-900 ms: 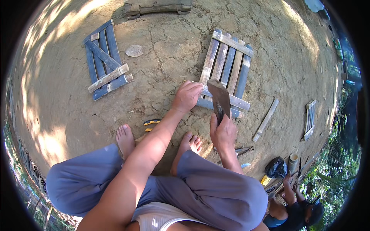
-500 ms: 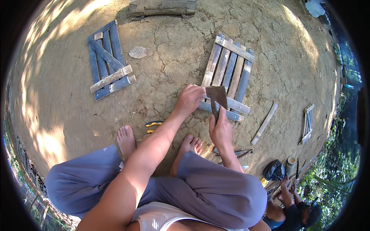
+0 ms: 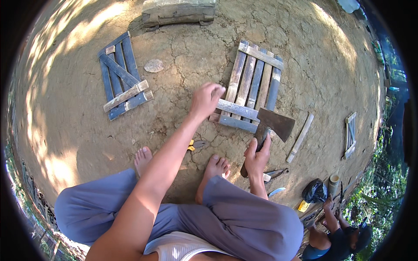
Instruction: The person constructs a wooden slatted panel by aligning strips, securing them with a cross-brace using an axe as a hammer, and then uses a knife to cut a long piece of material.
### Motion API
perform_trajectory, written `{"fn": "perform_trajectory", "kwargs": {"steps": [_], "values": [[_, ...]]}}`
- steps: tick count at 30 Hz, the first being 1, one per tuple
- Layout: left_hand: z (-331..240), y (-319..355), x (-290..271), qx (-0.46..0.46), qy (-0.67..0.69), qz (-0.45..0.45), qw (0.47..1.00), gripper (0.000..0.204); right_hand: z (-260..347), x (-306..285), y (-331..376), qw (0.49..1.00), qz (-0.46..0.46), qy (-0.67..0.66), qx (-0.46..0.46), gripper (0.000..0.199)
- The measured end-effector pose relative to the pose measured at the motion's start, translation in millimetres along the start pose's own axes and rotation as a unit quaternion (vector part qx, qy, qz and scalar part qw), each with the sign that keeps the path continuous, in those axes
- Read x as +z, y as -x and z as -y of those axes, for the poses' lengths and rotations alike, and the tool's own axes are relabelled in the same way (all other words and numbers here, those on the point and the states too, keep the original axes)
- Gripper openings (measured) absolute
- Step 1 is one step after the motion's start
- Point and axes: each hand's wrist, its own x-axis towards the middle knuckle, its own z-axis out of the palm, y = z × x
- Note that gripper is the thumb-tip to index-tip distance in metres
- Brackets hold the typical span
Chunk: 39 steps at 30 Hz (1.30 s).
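Observation:
My right hand (image 3: 257,161) is wrapped round the handle of a hatchet (image 3: 278,124). The broad dark blade lies over the near right corner of a slatted bamboo panel (image 3: 252,82), covering part of its lower crosspiece. Beside the panel's near left corner is my left hand (image 3: 205,101), its thumb and fingers drawn together. Whatever it may pinch is too small to make out. The panel lies flat, with several upright slats and crosspieces at its far and near ends.
A second slatted panel (image 3: 124,76) with a diagonal brace lies left. Yellow-handled pliers (image 3: 198,145) rest near my feet. A loose bamboo strip (image 3: 300,138) and smaller frame (image 3: 350,135) lie right. A log (image 3: 178,13) sits far off; another person (image 3: 337,241) crouches lower right.
The hatchet has swung right and nearer to me, its blade now turned to the right. My left hand has drawn slightly left, away from the crosspiece.

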Motion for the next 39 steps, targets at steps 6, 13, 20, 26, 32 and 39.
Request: {"fn": "perform_trajectory", "kwargs": {"steps": [6,13,20,26,32,39], "values": [[-17.3,-110.0,10.5,-0.270,0.013,0.273,0.923,0.048,-0.5,-10.8,36.8,0.980,-0.005,-0.132,0.150,0.048],[-10.3,-100.9,7.9,-0.301,0.252,0.165,0.905,0.021,-3.1,-17.2,43.7,0.979,-0.036,-0.141,0.145,0.048],[34.2,-18.3,-28.1,-0.361,0.456,-0.085,0.809,0.019,-1.6,-26.2,23.4,0.981,-0.063,-0.156,0.100,0.049],[33.2,50.1,-14.9,-0.329,0.174,-0.074,0.925,0.025,5.5,-23.4,15.2,0.985,-0.029,-0.147,0.080,0.048],[-21.8,74.2,-21.6,-0.268,0.085,0.080,0.956,0.035,7.6,-22.1,17.6,0.994,-0.002,-0.100,0.045,0.049],[-2.7,84.1,27.2,-0.276,0.201,0.116,0.933,0.026,0.9,-15.7,11.5,0.999,0.020,-0.023,-0.030,0.047]]}}
